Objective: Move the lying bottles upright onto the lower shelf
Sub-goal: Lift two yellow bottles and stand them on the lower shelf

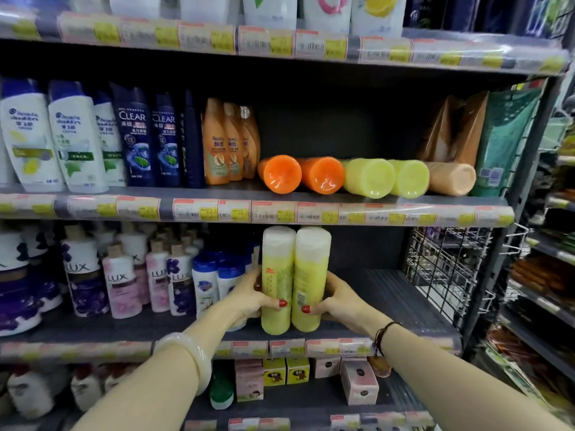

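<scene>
Bottles [294,278] stand upright, touching, as I clasp one in each hand, left hand [249,295] and right hand [337,301], five more lying directly above

Both bare forearms reach forward and up, converging. The left hand [249,293], a pale bangle on its wrist, curls its fingers inward, thumb pointing right. The right hand [337,301], a dark cord at its wrist, mirrors it, thumb pointing left.
</scene>
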